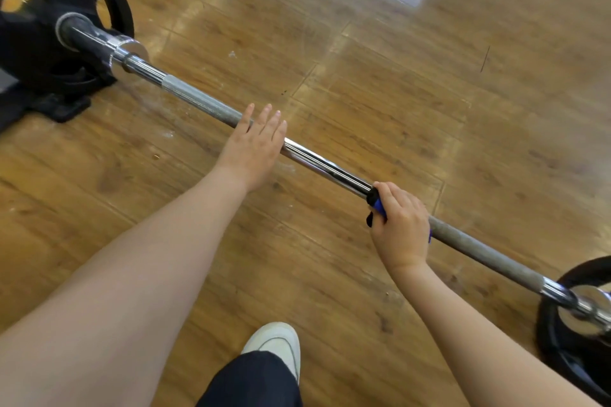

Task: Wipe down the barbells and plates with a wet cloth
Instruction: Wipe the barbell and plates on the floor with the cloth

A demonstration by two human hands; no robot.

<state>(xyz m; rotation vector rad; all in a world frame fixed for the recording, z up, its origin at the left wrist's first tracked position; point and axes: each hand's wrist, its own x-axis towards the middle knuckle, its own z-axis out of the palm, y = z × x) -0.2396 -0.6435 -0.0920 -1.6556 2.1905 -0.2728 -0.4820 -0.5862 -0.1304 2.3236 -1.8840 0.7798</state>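
Wood-plank floor (380,76), worn and scuffed, under a barbell (324,166) that runs from upper left to lower right. A black plate (49,53) sits on its far-left sleeve and a second black plate (568,350) on the lower-right end. Your left hand (253,145) lies over the bar, fingers straight and slightly spread. Your right hand (401,228) is curled round the bar, clamping a blue-and-black cloth (376,205) against it. Your white shoe (279,342) and dark trouser leg (251,380) show below.
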